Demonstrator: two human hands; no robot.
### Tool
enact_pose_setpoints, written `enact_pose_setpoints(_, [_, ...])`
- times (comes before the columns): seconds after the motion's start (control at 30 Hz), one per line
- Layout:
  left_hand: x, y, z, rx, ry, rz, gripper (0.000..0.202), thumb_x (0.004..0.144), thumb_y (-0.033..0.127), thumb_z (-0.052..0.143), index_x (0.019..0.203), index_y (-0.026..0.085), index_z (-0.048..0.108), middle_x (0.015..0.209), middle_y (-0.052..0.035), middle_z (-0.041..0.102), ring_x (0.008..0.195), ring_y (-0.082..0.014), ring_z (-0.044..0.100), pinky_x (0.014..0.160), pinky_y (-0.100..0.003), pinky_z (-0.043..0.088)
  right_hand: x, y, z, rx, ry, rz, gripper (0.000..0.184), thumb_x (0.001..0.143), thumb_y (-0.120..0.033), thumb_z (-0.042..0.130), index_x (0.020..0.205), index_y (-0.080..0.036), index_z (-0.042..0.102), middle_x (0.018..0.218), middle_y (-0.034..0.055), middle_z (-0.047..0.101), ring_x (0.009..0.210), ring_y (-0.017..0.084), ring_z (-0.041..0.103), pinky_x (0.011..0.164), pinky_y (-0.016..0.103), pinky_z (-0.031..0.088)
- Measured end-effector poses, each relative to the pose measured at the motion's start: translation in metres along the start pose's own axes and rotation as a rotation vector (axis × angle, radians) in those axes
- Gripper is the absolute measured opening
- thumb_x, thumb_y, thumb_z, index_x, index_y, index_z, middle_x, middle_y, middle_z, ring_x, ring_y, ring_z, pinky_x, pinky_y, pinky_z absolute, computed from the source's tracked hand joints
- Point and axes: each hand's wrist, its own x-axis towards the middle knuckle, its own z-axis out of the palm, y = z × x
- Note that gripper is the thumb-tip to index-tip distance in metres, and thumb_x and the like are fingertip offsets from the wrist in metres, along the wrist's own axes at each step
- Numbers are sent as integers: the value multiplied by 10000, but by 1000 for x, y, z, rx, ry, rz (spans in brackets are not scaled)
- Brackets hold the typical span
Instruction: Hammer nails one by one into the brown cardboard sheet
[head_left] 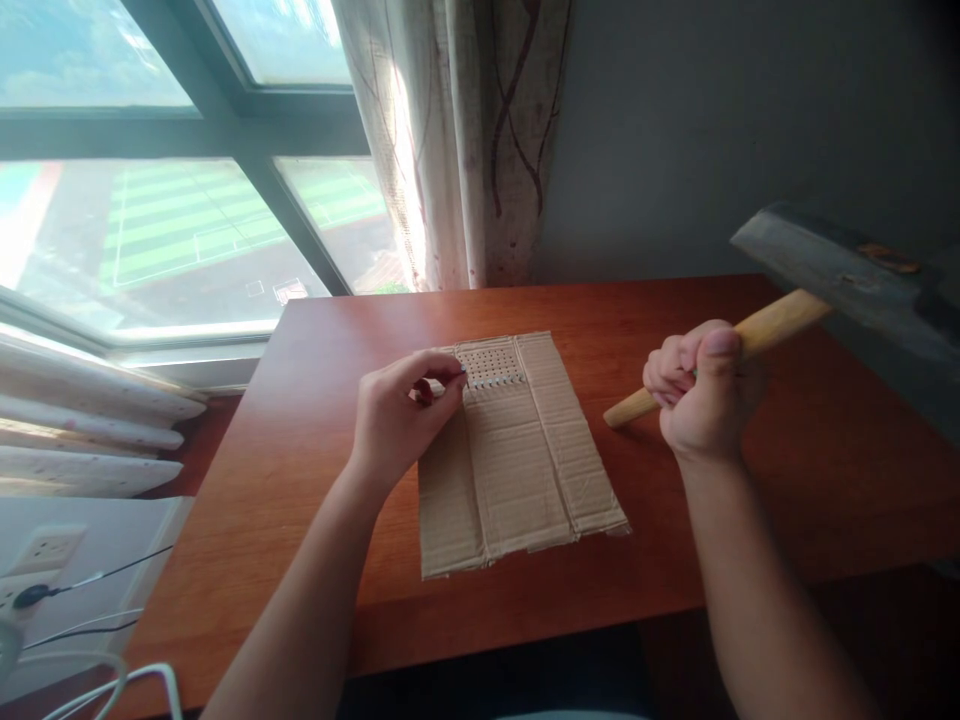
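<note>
My right hand [701, 385] is wrapped round the pale wooden handle of a hammer [784, 325], raised above the right side of the table. The hammer's grey metal head points up and to the right. My left hand [409, 410] is closed in a pinch at the left edge of a small perforated board [491, 365]. Something tiny and dark shows at the fingertips, too small to name. A row of small shiny bits lines the board's near edge. Beneath the board lies a creased sheet of brown cardboard [517, 470].
The reddish-brown wooden table [300, 500] carries the cardboard. A window [187, 220] and patterned curtains [457, 150] stand behind and left. At the lower left are a wall socket [49, 550] with a black plug and white cables [150, 675]. A grey wall [675, 130] rises behind.
</note>
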Motion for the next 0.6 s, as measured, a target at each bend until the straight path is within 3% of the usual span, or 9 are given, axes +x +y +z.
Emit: enact_pose_setpoints(0.6, [-2, -1, 2, -6, 7, -19, 79, 806, 251, 707, 816, 174, 724, 730, 1, 704, 556, -79, 551, 541, -197, 483, -1, 1, 0, 11, -21, 0, 509, 903, -515, 657, 612, -220, 361, 462, -95, 261, 355, 50, 217, 359, 227, 138])
